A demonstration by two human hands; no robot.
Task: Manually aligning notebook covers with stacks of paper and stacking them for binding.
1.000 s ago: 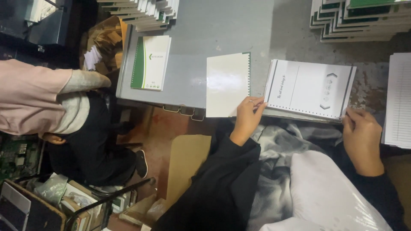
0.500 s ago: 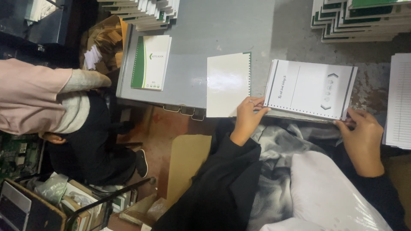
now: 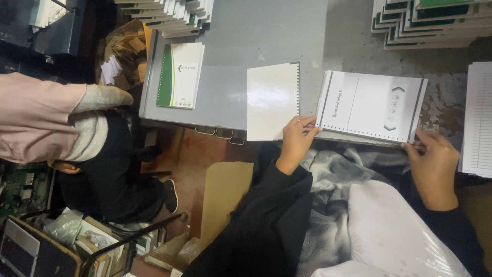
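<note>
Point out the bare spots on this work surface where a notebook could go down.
Bare grey top between the green notebook and white cover, and up toward the top stacks. Bare strip above the printed sheet. Crowded right: stacks, lined pages.

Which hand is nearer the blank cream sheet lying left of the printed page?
Left. The left hand rests right against the cream sheet's lower right edge while pinching the printed page; the right hand is far off at that page's opposite corner.
</note>
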